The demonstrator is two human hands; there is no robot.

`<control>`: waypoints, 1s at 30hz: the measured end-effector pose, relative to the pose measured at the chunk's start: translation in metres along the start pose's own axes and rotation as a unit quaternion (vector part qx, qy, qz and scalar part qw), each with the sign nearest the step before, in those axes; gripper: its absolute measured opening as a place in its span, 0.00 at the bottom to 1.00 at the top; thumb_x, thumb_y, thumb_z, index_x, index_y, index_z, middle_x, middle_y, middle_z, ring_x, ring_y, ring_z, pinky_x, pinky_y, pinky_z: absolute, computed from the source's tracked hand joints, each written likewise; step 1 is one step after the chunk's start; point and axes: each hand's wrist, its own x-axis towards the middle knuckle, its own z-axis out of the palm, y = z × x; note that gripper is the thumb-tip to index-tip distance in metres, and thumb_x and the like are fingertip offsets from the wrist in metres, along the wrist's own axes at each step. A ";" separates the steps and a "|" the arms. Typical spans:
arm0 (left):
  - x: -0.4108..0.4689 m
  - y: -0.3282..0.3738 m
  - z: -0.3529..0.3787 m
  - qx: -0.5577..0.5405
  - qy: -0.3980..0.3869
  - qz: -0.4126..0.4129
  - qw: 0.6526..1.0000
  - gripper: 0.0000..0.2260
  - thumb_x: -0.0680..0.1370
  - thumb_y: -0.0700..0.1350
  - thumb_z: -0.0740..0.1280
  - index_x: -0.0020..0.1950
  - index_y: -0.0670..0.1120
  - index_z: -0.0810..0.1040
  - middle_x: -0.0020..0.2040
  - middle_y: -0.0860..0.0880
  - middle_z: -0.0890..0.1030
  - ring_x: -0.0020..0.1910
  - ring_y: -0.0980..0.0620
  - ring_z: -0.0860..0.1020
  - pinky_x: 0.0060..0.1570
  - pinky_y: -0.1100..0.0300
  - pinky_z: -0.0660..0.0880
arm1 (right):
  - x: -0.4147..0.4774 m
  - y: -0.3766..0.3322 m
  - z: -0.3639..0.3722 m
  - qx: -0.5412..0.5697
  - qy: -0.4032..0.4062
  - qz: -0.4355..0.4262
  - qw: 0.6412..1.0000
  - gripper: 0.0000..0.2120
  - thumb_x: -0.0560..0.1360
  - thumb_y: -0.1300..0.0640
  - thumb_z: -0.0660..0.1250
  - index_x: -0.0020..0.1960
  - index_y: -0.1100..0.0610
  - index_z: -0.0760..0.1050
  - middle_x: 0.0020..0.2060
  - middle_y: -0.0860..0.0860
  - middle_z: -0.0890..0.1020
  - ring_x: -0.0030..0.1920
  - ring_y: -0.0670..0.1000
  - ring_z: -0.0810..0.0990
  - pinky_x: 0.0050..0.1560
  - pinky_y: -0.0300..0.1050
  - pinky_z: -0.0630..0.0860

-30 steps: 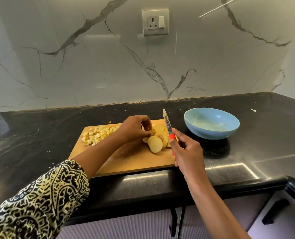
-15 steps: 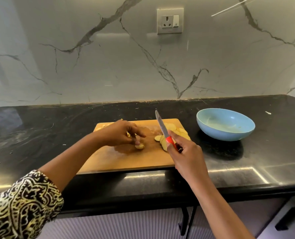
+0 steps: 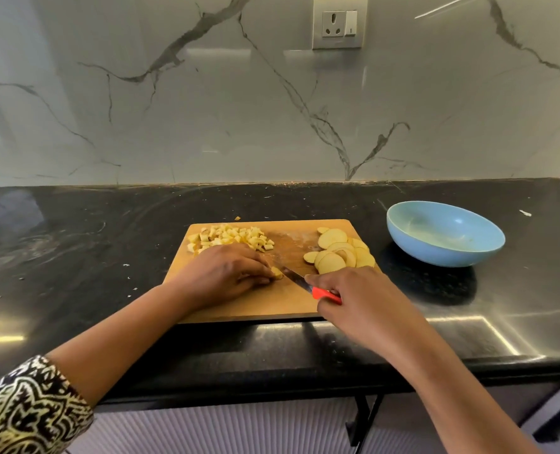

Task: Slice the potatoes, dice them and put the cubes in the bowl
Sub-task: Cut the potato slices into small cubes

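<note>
A wooden cutting board point(image 3: 272, 306) lies on the black counter. Several potato cubes point(image 3: 231, 239) are heaped at its back left, and a fan of round potato slices point(image 3: 339, 252) sits at its back right. My left hand point(image 3: 221, 273) holds a small potato piece point(image 3: 277, 272) down on the board with curled fingers. My right hand point(image 3: 363, 304) grips the red-handled knife point(image 3: 299, 283), whose blade lies low with its tip against that piece. The empty blue bowl point(image 3: 445, 235) stands to the right of the board.
The black counter point(image 3: 75, 244) runs to a marble wall with a socket point(image 3: 339, 22). Small potato scraps dot the counter left of the board. The counter's front edge lies just under my forearms, with cupboard doors below.
My left hand drew one piece from the slices to the board's middle. My right hand lowered the knife from upright until its blade met that piece. The view shifted left.
</note>
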 end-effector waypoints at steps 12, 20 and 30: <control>-0.003 -0.002 -0.001 0.000 -0.016 0.018 1.000 0.14 0.79 0.54 0.61 0.59 0.52 0.81 0.55 0.55 0.82 0.53 0.56 0.78 0.48 0.54 0.79 | 0.010 -0.001 -0.009 -0.036 -0.014 -0.038 0.999 0.20 0.78 0.53 0.63 0.68 0.41 0.71 0.51 0.44 0.82 0.29 0.41 0.65 0.27 0.34 0.60; -0.004 -0.005 0.003 0.002 -0.017 0.023 1.000 0.14 0.79 0.54 0.61 0.59 0.52 0.81 0.56 0.55 0.82 0.54 0.55 0.77 0.47 0.52 0.78 | 0.017 -0.012 -0.001 -0.101 -0.011 -0.072 0.992 0.19 0.80 0.54 0.60 0.69 0.45 0.70 0.52 0.48 0.81 0.40 0.46 0.73 0.31 0.36 0.64; -0.003 -0.003 0.000 0.021 -0.015 0.028 0.999 0.16 0.79 0.56 0.59 0.56 0.52 0.83 0.54 0.56 0.83 0.52 0.55 0.77 0.48 0.54 0.78 | 0.000 0.005 -0.010 -0.093 -0.055 -0.081 0.991 0.22 0.79 0.54 0.61 0.72 0.43 0.66 0.48 0.43 0.80 0.33 0.41 0.67 0.33 0.32 0.64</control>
